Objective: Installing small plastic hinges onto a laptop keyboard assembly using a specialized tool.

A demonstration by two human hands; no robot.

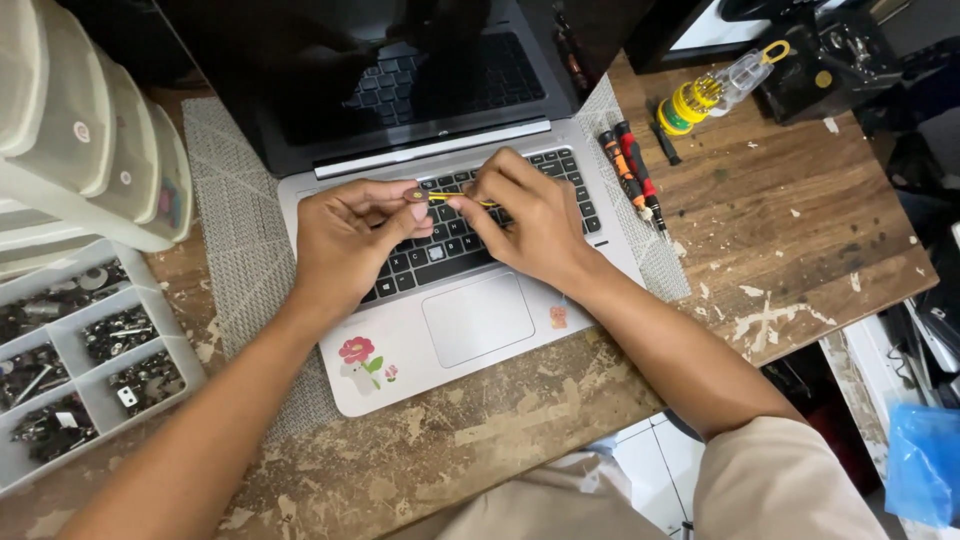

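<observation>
Seen from above, a silver laptop (470,320) sat open on a grey woven mat (230,220), which lay on a scarred, paint-flecked wooden workbench (800,230). The laptop's screen was dark.

Both of the person's hands met over the middle of the black keyboard (440,245). The left hand (345,240) pinched one end of a thin yellow tool (462,200), thumb against forefinger. The right hand (530,220) pinched the other end with its fingertips, the remaining fingers curled over the keys. The tool lay roughly level between them, just above the upper key rows; whether its tip touched a key could not be told.

To the right of the laptop, two orange-and-black precision screwdrivers (630,175) rested partly on the mat's edge. Farther right, toward the far side, lay a clear-handled driver with a yellow bit holder (705,95). At the near left stood a clear compartmented tray of small metal parts (80,350), with stacked translucent plastic containers (90,120) beyond it. A flower sticker (358,355) decorated the near left corner of the palm rest.

Judged from this, the main risk looked like the slim tool slipping from such a light two-point pinch and scratching a keycap or dropping between the keys. Pressing too hard could probably snap a key clip. A sliding forearm might also nudge the parts tray at the left.
</observation>
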